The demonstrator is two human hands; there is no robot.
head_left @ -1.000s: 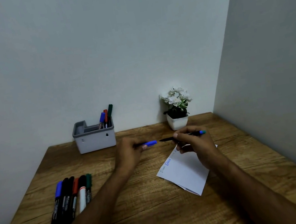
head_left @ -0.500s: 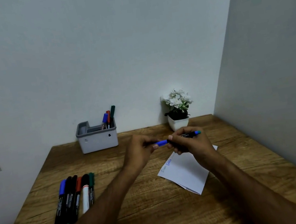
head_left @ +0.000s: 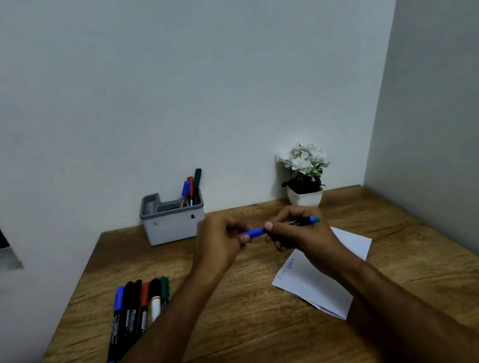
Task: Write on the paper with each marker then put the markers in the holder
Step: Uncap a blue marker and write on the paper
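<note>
Right, I see both hands raised above the brown wood-grain counter (head_left: 257, 349), joined on 1 black marker with a blue cap (head_left: 270, 229). My left hand (head_left: 219, 243) has its fingers curled round the blue cap end, and my right hand (head_left: 299, 234) grips the black barrel, whose teal tail pokes out to the right. The marker lies roughly level, above and just left of the white folded paper (head_left: 316, 285), which carries a little blue writing near its left corner. At the back, against the wall, the grey plastic holder (head_left: 173, 225) has 3 markers (head_left: 191, 187) standing in its right compartment: blue, red and green. A row of capped markers (head_left: 136, 308) lies on the counter at the left, partly under my left forearm. A small white pot of white flowers (head_left: 304, 177) stands at the back right.
</note>
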